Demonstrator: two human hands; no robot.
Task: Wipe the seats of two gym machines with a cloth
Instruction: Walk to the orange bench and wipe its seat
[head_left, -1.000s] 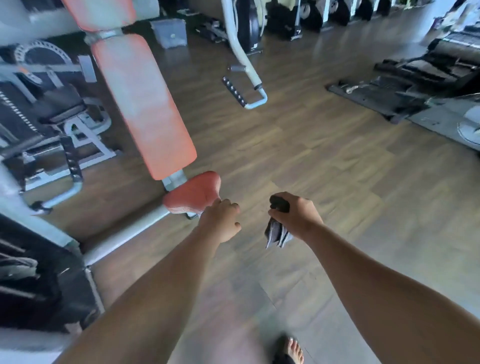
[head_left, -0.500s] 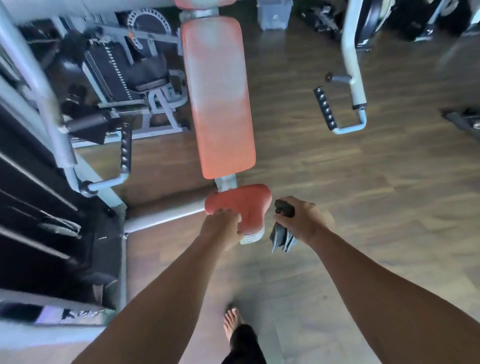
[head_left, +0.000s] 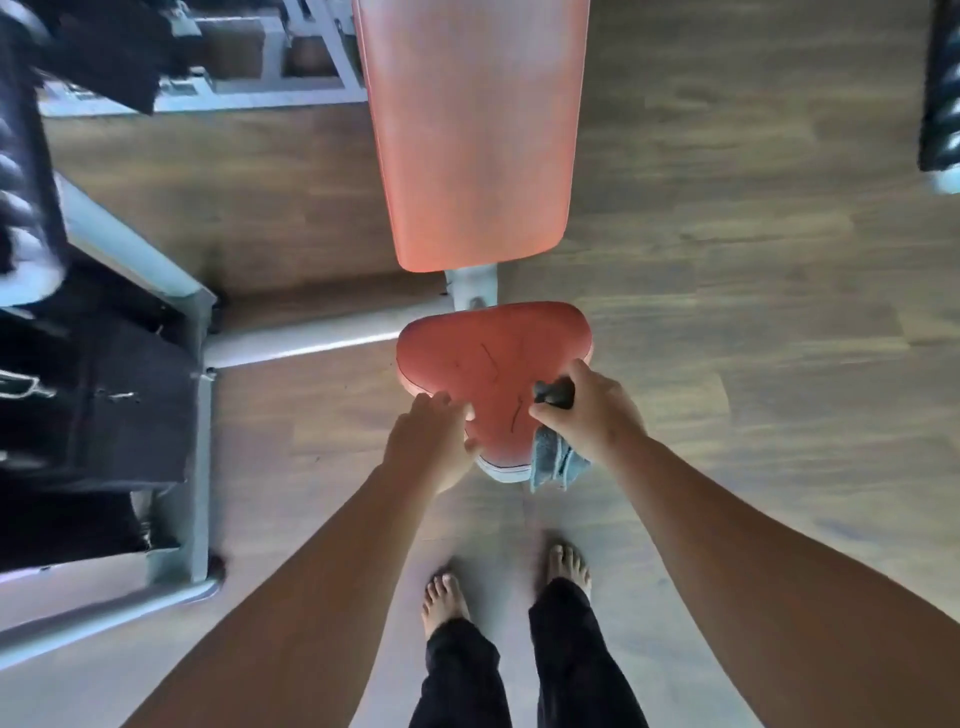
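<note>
While the person's bare feet (head_left: 506, 582) stand near, the left hand (head_left: 434, 441) rests spread on the seat's near-left edge and the right hand (head_left: 584, 410) clutches the cloth (head_left: 553, 460). The red seat (head_left: 491, 374) narrows toward the person, long axis near-to-far. Wiping seems about to begin; next, press the cloth flat.

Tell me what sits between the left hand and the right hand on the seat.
In the head view, only bare red seat with thin dark cracks lies between the left hand and right hand, which grips the cloth.
</note>
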